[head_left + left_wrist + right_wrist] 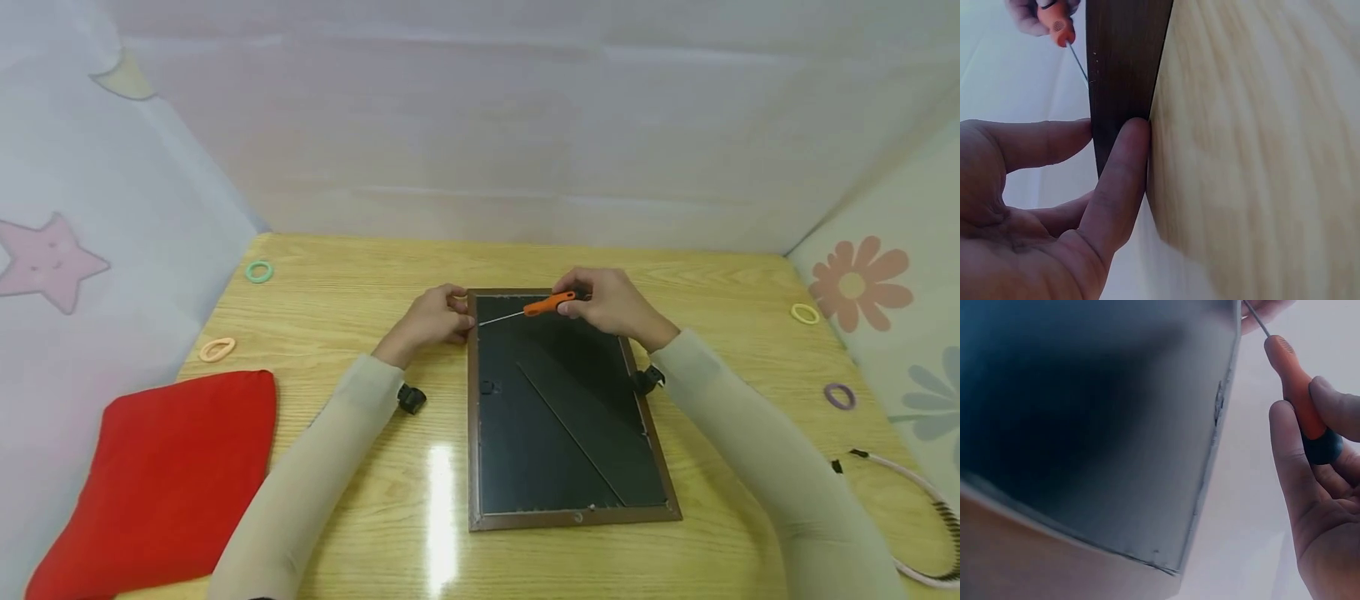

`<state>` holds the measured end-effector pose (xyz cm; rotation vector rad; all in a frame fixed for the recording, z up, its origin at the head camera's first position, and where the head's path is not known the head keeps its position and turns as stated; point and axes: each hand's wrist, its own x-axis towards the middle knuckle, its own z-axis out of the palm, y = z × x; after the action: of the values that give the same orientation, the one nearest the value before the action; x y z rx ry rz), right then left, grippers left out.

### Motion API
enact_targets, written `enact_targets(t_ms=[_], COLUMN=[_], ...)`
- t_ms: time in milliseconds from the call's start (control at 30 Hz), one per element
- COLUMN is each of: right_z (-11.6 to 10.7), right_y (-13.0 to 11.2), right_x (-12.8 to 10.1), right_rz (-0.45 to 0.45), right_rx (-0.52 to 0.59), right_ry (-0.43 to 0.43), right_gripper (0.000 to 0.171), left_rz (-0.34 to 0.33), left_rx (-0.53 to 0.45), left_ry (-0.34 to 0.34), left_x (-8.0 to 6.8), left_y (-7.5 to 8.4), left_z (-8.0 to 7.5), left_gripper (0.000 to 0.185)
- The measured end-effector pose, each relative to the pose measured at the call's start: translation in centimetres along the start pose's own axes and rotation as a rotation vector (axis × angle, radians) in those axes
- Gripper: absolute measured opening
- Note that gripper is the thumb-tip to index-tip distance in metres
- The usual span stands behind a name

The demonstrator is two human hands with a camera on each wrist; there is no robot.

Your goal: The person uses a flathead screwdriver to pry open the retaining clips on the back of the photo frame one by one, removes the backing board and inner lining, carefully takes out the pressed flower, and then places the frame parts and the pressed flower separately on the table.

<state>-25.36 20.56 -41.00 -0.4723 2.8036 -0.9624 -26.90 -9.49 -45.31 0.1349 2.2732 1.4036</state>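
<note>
Head view, picture frame (473, 433): lies back side up on the table (375, 500), between the forearms; its long axis runs away from the person, and a dark backing board (525, 475) fills it.
Head view, screwdriver (542, 305): slants across the frame's far part, nearly crosswise to that long axis; orange handle to the right and slightly farther off, shaft pointing left.
Head view, governing relation: the tip meets the inner edge of the left rail near the far left corner, as far as this angle shows; whether it sits in the seam cannot be told.
Head view, nearer hand: the left hand (431, 321) is just beside the tip, outside the rail; the right hand (611, 304) is at the handle end, above the board.
Left wrist view, left fingers: parted only by the rail, one digit at its upper edge and another against its outer side, pinching the frame.
Left wrist view, tip: close to the rail's upper edge, a little beyond the pinching digits; actual contact is unclear.
Right wrist view, right fingers: closed about the handle, thumb on one side and a finger on the other, with the dark butt toward the palm.
Right wrist view, shaft: leads away from the right hand toward the left fingers, glimpsed at the top edge.
</note>
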Motion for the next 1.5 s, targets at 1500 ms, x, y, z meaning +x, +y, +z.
enact_targets(t_ms=[1500], right_z=[0.3], right_y=[-4.7], right_x=[-0.5], right_rz=[-0.163], right_rx=[0.28], right_ry=[0.158], right_gripper=[0.022], left_rz=[-0.037], left_rx=[-0.041], left_ry=[0.014], left_x=[-0.4], left_y=[0.5], left_z=[0.8], left_gripper=[0.059])
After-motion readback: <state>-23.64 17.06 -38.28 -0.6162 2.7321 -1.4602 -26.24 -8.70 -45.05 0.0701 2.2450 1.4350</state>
